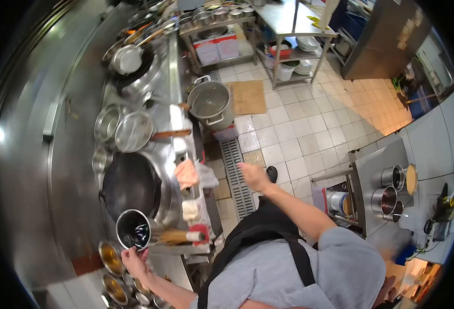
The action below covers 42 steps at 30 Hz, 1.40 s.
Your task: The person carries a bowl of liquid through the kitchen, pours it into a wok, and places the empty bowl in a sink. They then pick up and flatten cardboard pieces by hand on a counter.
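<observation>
Metal pot (132,228), held at one edge by the left hand (136,262) near the wok (128,184), could tip if that one-sided grip slipped; whether the right hand (254,177), well apart, is closed, I cannot tell.

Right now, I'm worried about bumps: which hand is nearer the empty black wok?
Left. The left hand is just below the wok in the picture, holding a metal pot that overlaps its edge. The right hand is farther off, past the pink cloth.
</observation>
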Available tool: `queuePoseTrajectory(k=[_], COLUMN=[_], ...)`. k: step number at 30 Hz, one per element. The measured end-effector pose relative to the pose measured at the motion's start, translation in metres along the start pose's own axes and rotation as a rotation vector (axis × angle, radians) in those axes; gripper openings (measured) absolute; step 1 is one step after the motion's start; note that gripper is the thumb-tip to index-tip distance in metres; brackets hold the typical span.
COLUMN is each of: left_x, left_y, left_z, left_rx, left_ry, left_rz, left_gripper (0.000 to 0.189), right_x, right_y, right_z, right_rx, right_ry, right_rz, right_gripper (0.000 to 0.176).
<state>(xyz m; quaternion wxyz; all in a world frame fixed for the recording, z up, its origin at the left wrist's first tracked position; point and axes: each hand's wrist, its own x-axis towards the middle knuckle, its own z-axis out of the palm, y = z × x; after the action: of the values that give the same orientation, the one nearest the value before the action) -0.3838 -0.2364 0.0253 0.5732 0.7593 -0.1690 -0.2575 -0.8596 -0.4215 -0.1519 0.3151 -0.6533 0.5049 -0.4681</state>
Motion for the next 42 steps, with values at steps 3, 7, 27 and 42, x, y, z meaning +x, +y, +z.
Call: queuePoseTrajectory(k=[3,7,27,42], left_x=[0.004,0.01,-0.204,-0.586], left_y=[0.031,0.055,0.091,0.106], left_z=[0.102,0.255,1.091,1.589], left_rx=[-0.011,-0.095,0.062,0.158], left_ry=[-0.075,-0.181,-1.186,-1.778], left_rz=[0.054,0.067,-0.095,-0.38], left_gripper=[0.012,0.012,0.012,0.016], right_x=[0.011,0.024,0.042,0.089], right_y=[0.083,0.158,0.399,0.538], right_z=[-0.118,-0.243,-0.603,-0.739], right_rx=[-0.28,-0.284,-0.592,0.415], right_ry=[0.088,0.478,0.444,0.827], right_rz=[0.376,0.507,0.961,1.63], right_gripper=[0.026,0.01,0.012,0.015])
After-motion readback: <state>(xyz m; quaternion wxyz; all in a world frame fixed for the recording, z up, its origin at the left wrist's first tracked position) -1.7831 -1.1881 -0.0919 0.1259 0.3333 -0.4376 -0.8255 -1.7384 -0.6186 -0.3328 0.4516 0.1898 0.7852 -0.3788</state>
